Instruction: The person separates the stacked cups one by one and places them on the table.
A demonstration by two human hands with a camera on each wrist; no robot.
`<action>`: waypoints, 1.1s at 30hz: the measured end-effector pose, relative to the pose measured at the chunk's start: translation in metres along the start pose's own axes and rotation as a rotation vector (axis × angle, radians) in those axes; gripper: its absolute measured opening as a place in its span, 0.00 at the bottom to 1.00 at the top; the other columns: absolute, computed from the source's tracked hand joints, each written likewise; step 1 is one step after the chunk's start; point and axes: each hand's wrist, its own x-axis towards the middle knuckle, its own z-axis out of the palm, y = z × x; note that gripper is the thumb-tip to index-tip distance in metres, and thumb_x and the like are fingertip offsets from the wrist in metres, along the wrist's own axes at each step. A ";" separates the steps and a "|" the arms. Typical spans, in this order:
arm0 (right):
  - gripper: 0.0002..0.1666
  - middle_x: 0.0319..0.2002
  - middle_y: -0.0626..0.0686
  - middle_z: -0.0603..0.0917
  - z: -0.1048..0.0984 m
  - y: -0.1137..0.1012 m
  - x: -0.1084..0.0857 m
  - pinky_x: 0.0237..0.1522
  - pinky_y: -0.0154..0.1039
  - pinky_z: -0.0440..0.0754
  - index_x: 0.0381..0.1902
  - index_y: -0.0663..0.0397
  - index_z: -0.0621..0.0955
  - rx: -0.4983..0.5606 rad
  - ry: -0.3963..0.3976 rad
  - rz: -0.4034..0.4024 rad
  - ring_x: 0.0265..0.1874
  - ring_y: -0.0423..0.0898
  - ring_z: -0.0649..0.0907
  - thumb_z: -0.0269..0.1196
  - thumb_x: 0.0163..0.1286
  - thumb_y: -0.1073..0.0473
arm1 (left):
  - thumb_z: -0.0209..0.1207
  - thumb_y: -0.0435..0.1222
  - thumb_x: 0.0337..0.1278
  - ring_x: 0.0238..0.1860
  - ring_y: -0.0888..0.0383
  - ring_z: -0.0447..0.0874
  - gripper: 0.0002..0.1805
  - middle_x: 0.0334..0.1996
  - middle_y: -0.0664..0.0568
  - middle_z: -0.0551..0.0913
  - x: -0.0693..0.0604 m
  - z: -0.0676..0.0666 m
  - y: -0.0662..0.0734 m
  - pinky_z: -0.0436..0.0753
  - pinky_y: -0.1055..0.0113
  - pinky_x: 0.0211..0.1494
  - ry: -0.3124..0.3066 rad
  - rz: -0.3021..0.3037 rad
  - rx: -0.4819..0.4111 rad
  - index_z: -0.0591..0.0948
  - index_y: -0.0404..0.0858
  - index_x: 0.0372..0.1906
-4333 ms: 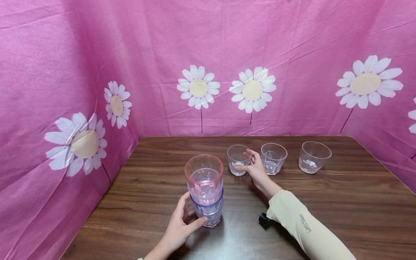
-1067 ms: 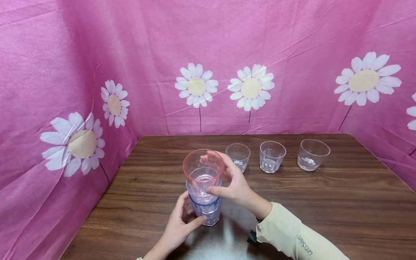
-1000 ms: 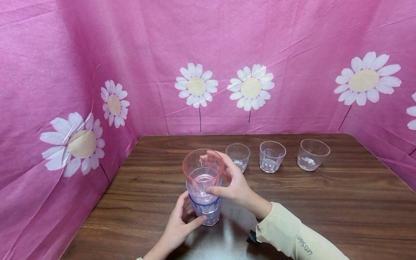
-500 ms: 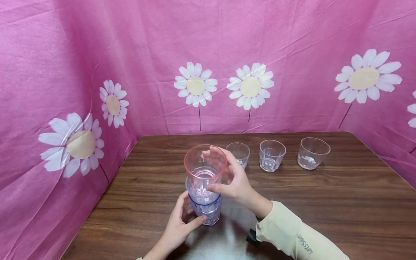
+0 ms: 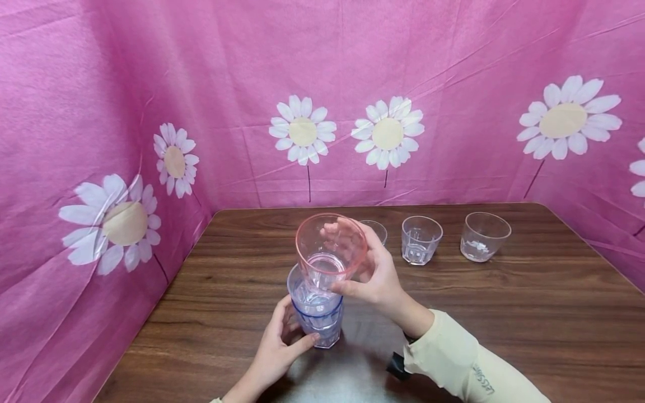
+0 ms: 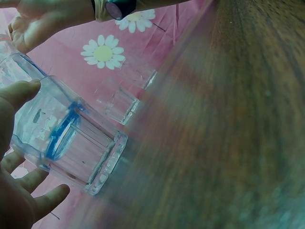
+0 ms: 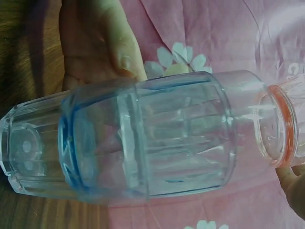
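Note:
In the head view my left hand (image 5: 276,342) holds the lower part of a stack of clear, faceted tumblers (image 5: 325,326), one with a blue rim, upright on the table. The left wrist view shows its thumb (image 6: 21,93) on one side of the stack and fingers on the other. My right hand (image 5: 381,278) grips a pink-rimmed tumbler (image 5: 313,242), tilted above the stack's top opening. In the right wrist view, the pink tumbler's base (image 7: 274,129) is at the top tumbler's mouth; whether they touch, I cannot tell.
Three clear tumblers stand along the back of the wooden table (image 5: 242,263): one (image 5: 379,229) partly hidden behind my right hand, a middle one (image 5: 421,240) and a right one (image 5: 485,237). A pink cloth (image 5: 453,84) with printed daisies hangs behind and beside the table.
My right hand has left the leftmost back tumbler, taken the pink-rimmed tumbler and lifted it from the stack, up and slightly right, with a growing tilt. My left hand stays on the stack.

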 end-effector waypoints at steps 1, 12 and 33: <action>0.49 0.63 0.55 0.76 -0.001 -0.001 0.000 0.67 0.49 0.70 0.70 0.61 0.64 -0.002 0.001 -0.001 0.64 0.51 0.75 0.76 0.57 0.56 | 0.68 0.22 0.51 0.53 0.57 0.81 0.38 0.58 0.34 0.76 0.000 0.000 0.001 0.82 0.61 0.56 0.000 0.003 0.000 0.65 0.31 0.67; 0.48 0.63 0.57 0.76 -0.013 -0.011 -0.001 0.67 0.47 0.70 0.70 0.64 0.64 0.001 0.021 -0.069 0.64 0.51 0.75 0.76 0.57 0.58 | 0.68 0.22 0.50 0.53 0.56 0.81 0.39 0.58 0.33 0.76 0.000 0.000 0.001 0.82 0.61 0.56 0.002 0.003 -0.002 0.65 0.31 0.68; 0.47 0.62 0.61 0.76 -0.057 -0.024 -0.029 0.62 0.44 0.76 0.68 0.67 0.65 0.043 0.155 -0.002 0.64 0.52 0.76 0.73 0.52 0.77 | 0.69 0.23 0.49 0.53 0.59 0.80 0.39 0.57 0.35 0.77 -0.001 0.000 -0.003 0.82 0.62 0.55 0.013 0.060 0.040 0.65 0.31 0.67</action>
